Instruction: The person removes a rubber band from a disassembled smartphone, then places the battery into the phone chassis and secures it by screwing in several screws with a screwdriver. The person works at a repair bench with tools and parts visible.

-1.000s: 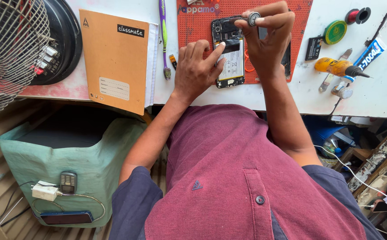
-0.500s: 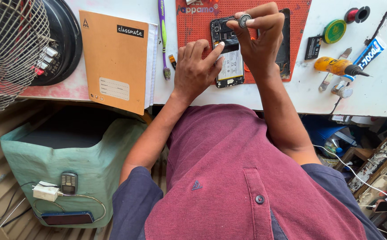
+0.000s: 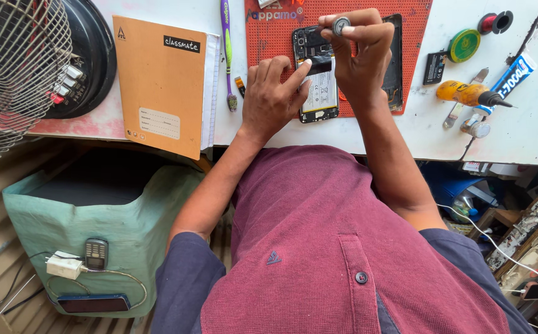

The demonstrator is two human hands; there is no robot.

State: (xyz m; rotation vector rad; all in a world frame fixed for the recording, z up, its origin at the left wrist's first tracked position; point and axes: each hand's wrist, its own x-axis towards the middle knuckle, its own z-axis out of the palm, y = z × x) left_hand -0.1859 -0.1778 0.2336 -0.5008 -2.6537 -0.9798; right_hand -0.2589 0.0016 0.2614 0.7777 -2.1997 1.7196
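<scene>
Head view: opened phone [image 3: 316,77], back cover off, battery exposed, lies on the red work mat [image 3: 269,43] at the white table's [image 3: 405,133] near edge. Left hand [image 3: 272,99] lies flat beside the phone, fingers loosely spread, index tip pressing the battery. Right hand [image 3: 358,59] above the phone, fingers bunched, pinching a screwdriver [image 3: 340,26] by its round silver cap. Orange notebook [image 3: 160,83] left, purple toothbrush [image 3: 226,52] between notebook and mat.
</scene>
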